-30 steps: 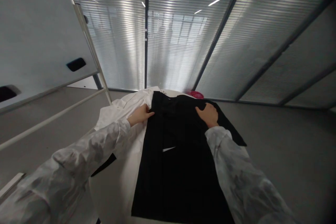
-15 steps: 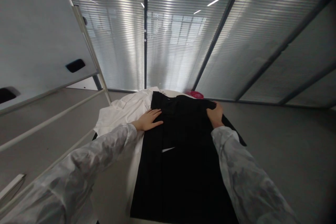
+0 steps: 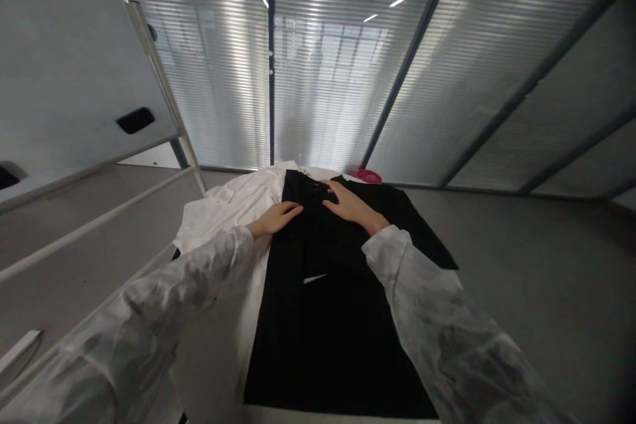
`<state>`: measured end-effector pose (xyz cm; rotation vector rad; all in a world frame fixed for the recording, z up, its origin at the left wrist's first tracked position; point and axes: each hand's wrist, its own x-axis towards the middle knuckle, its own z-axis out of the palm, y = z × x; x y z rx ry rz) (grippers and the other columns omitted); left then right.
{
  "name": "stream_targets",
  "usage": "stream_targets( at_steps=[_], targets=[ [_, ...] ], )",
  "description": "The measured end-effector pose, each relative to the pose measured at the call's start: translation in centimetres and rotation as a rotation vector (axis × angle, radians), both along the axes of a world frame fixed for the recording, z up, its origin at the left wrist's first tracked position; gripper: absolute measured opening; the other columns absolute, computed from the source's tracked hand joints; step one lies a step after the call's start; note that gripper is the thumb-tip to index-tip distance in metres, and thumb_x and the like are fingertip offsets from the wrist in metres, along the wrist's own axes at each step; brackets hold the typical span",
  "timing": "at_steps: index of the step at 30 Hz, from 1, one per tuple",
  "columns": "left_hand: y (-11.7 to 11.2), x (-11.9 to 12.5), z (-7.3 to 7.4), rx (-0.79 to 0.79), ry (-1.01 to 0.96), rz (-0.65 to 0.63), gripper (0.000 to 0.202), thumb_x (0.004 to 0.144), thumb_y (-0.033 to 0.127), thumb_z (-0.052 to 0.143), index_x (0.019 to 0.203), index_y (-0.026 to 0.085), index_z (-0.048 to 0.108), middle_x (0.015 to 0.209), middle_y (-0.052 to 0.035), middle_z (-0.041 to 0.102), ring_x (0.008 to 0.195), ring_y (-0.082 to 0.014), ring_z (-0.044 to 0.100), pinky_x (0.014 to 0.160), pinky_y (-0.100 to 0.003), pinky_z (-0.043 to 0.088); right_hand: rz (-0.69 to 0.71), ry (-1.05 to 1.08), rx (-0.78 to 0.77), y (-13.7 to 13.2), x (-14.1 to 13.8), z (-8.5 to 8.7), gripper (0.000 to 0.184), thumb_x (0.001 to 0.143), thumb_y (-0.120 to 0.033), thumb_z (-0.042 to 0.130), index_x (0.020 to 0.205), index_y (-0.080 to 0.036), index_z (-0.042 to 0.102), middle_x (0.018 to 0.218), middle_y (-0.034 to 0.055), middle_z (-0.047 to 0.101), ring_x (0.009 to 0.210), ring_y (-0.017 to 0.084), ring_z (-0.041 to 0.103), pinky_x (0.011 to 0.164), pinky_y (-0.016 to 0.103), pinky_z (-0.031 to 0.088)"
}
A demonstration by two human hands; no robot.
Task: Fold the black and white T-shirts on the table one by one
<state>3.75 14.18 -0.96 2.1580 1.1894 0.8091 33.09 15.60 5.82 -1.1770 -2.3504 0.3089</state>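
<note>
A black T-shirt lies spread out in front of me, its left side folded inward in a straight strip. Part of a white logo shows beside that fold. My left hand rests on the folded edge near the shoulder, thumb and fingers stretched out. Over the collar area, my right hand has its fingers apart and touches the cloth. Its fingertips point toward the neckline, and I see nothing held in it. The shirt's right sleeve lies out to the right, beyond my right hand.
A crumpled white garment lies left of the shirt on a pale table. Behind the far edge shows a pink-red object. A white-framed board with rails stands at the left, and a glass wall with blinds at the back.
My right hand has left the shirt's right shoulder and moved left to the collar. The right sleeve now lies fully in view. My left hand has barely moved, with its fingers closer together.
</note>
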Motion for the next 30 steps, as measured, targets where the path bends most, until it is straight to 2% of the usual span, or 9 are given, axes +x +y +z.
stream_targets(
  at_steps=[4,8,12,15,17,19,22,26,30],
  targets=[
    [1.4,1.7,1.6,-0.082,0.12,0.161,0.054,0.103,0.071,0.059,0.115,0.022,0.08,0.118,-0.0083,0.082,0.109,-0.0282,0.077,0.1,-0.036,0.057,-0.212,-0.308,-0.044,-2.0,2.9,-0.3,0.04,0.1,-0.037,0.074,0.136,-0.021,0.071,0.135,0.013,0.074,0.12,0.029,0.073,0.108,0.041,0.058],
    [3.4,4.0,2.3,-0.056,0.161,0.232,0.046,0.094,0.057,0.077,0.121,0.02,0.076,0.125,-0.0114,0.079,0.114,-0.0299,0.074,0.1,-0.037,0.057,-0.325,-0.476,-0.072,-5.0,4.5,-0.6,0.05,0.097,-0.057,0.078,0.13,-0.021,0.071,0.133,0.0143,0.072,0.118,0.032,0.072,0.094,0.038,0.059],
    [5.6,6.0,2.1,-0.12,0.101,0.302,0.054,0.082,0.051,0.089,0.122,0.018,0.076,0.124,-0.0147,0.079,0.118,-0.0337,0.074,0.103,-0.039,0.056,-0.454,-0.478,-0.161,-7.3,4.5,-1.0,0.04,0.103,-0.048,0.07,0.129,-0.019,0.067,0.13,0.0135,0.073,0.106,0.028,0.075,0.083,0.035,0.055],
    [7.3,7.0,1.6,-0.206,0.074,0.341,0.044,0.074,0.046,0.094,0.106,0.018,0.079,0.105,-0.0114,0.081,0.111,-0.0341,0.076,0.097,-0.037,0.058,-0.5,-0.486,-0.256,-8.5,4.4,-0.8,0.03,0.105,-0.041,0.064,0.128,-0.02,0.066,0.12,0.0109,0.077,0.098,0.026,0.076,0.08,0.034,0.053],
    [8.2,7.5,1.4,-0.262,0.037,0.347,0.031,0.071,0.037,0.095,0.093,0.021,0.081,0.088,-0.0065,0.08,0.105,-0.0323,0.077,0.094,-0.035,0.059,-0.512,-0.521,-0.239,-9.2,4.4,-0.5,0.026,0.106,-0.036,0.062,0.126,-0.021,0.067,0.121,0.012,0.077,0.101,0.028,0.076,0.081,0.034,0.052],
    [9.0,7.8,1.3,-0.302,-0.019,0.349,0.019,0.074,0.031,0.092,0.084,0.02,0.08,0.075,-0.0043,0.075,0.097,-0.0308,0.078,0.09,-0.035,0.06,-0.525,-0.571,-0.17,-10.0,4.5,0.0,0.027,0.105,-0.036,0.062,0.126,-0.019,0.067,0.128,0.0164,0.074,0.11,0.032,0.075,0.083,0.037,0.054],
    [9.6,7.9,1.6,-0.334,-0.141,0.377,0.015,0.086,0.031,0.084,0.081,0.018,0.079,0.074,-0.006,0.073,0.093,-0.0287,0.077,0.087,-0.035,0.061,-0.553,-0.637,-0.162,-11.4,4.8,0.5,0.033,0.104,-0.039,0.065,0.127,-0.016,0.068,0.132,0.0213,0.07,0.112,0.038,0.076,0.085,0.041,0.056],
    [10.2,7.9,2.9,-0.388,-0.324,0.422,0.02,0.098,0.035,0.074,0.1,0.015,0.077,0.09,-0.0095,0.077,0.09,-0.0236,0.076,0.078,-0.031,0.062,-0.534,-0.672,-0.204,-13.0,5.1,1.1,0.023,0.103,-0.03,0.062,0.119,-0.017,0.072,0.121,0.0185,0.076,0.107,0.036,0.079,0.085,0.041,0.055],
    [10.5,8.2,3.9,-0.438,-0.474,0.418,0.031,0.107,0.043,0.066,0.121,0.016,0.07,0.105,-0.0125,0.078,0.089,-0.0197,0.075,0.074,-0.028,0.063,-0.558,-0.573,-0.216,-13.8,4.3,1.8,0.025,0.108,-0.04,0.057,0.115,-0.021,0.072,0.107,0.0132,0.081,0.097,0.032,0.08,0.079,0.036,0.053]
  ],
)
